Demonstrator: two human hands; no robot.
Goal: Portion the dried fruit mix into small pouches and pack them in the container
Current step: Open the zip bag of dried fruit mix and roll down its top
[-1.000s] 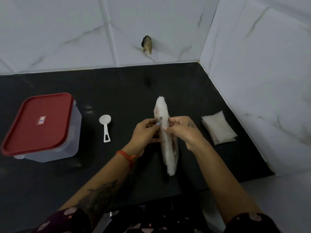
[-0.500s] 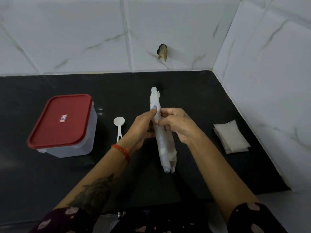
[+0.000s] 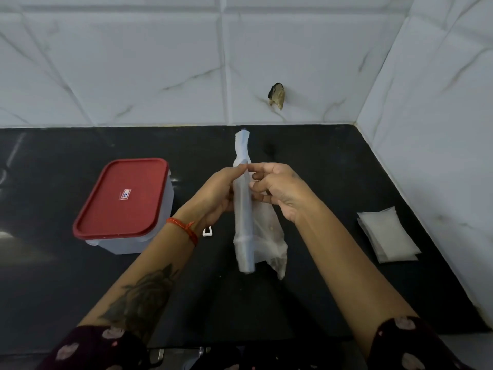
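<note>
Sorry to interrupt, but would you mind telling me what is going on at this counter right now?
A person is holding a translucent plastic bag upright over the black counter, the left hand and right hand both pinching near its upper part. The red-lidded container sits closed to the left, and a stack of small white pouches lies untouched to the right. Only the handle end of a white scoop shows behind the left wrist.

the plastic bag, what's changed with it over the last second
The plastic bag was rolled tight; now a loose flap hangs open on its right side. Both hands have slid up it: left hand and right hand pinch near its top. The container keeps its lid on; the pouches lie untouched.
</note>
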